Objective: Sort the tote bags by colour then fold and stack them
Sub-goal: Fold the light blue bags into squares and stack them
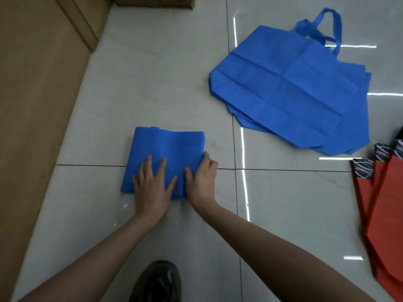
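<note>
Folded blue bag (168, 153) pinned flat under both hands, on the floor tiles (152, 83).

I saw the left hand (152, 188) spread flat, pressing its near half, while the right hand (201, 182) curled its fingers round the 3 o'clock edge. The unfolded blue pile (290, 88) lay at 2 o'clock, well apart, its handles pointing to 12. The right hand was nearer, so I judged it should reach. Red bags (383, 214) sat at 4 o'clock, off that path.
</note>
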Action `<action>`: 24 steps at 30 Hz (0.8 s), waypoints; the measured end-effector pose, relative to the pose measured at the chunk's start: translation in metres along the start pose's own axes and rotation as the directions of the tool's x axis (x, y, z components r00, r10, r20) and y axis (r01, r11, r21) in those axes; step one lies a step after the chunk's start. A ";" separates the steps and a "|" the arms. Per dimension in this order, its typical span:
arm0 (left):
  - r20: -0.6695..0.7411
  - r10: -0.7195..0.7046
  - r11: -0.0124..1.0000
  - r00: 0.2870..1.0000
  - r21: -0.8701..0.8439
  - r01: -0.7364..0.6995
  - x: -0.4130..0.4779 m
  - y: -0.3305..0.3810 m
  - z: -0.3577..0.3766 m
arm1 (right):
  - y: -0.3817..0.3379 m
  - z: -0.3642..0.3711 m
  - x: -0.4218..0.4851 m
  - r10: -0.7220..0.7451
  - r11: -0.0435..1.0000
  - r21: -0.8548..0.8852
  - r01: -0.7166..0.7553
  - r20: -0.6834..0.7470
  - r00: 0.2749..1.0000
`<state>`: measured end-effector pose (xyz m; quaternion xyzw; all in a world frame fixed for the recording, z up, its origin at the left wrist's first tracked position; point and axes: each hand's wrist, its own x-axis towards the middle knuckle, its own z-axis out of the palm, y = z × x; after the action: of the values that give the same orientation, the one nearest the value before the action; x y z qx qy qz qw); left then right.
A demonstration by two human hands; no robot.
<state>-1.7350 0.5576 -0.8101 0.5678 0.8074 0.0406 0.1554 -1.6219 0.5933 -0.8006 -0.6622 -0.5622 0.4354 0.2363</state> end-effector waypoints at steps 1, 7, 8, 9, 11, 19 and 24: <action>0.015 -0.042 0.999 0.999 -0.003 0.042 0.004 -0.011 -0.003 | -0.008 0.008 0.002 -0.024 0.999 0.031 0.022 0.071 0.997; 0.123 -0.117 0.993 0.986 0.039 0.113 0.051 -0.033 -0.020 | -0.004 -0.016 0.040 -0.250 0.947 -0.161 0.278 0.172 0.953; 0.134 -0.108 0.993 0.985 0.050 0.103 0.061 -0.029 -0.021 | 0.000 -0.029 0.051 -0.341 0.885 -0.292 0.362 0.122 0.932; 0.140 -0.101 0.994 0.985 0.056 0.094 0.072 -0.023 -0.022 | 0.006 -0.042 0.064 -0.432 0.803 -0.428 0.414 0.060 0.900; 0.136 -0.100 0.994 0.986 0.047 0.095 0.094 -0.011 -0.026 | 0.016 -0.073 0.094 -0.512 0.695 -0.618 0.367 -0.068 0.856; -0.032 0.191 0.981 0.981 -0.038 -0.192 0.117 0.043 -0.032 | 0.056 -0.184 0.170 -0.022 0.630 -0.774 -0.056 -0.090 0.996; -0.061 0.299 0.949 0.952 -0.089 -0.304 0.118 0.058 -0.032 | 0.062 -0.180 0.145 -0.119 0.484 -0.875 0.004 -0.061 0.991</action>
<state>-1.7287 0.6915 -0.7901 0.6751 0.7116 0.1164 0.1559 -1.4384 0.7474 -0.8038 -0.6934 -0.7142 0.0433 -0.0851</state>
